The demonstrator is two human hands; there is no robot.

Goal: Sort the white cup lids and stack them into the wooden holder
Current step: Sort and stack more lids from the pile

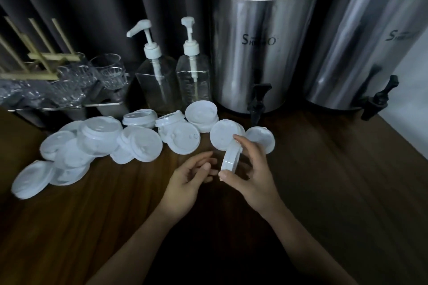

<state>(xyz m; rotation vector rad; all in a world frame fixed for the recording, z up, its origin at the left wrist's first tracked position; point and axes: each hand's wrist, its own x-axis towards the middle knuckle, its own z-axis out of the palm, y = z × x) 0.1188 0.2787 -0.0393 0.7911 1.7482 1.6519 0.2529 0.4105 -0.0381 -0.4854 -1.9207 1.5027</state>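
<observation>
Centre frame, nearest: R hand (252,169) pinches a white lid (229,158) edge-on btwn thumb & fingers. L hand (187,178) sits just beside it, fingers relaxed, holding nothing. Behind them, loose lids (92,141) are scattered mid-left to centre on the table (324,192). Wooden holder (44,58) is upper left, well apart. Step looks like sorting/gathering; next prob needs nesting matching lids, then a carry to the holder.

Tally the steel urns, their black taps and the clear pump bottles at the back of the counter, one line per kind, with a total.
Steel urns: 2
Black taps: 2
Clear pump bottles: 2
Total: 6
</observation>
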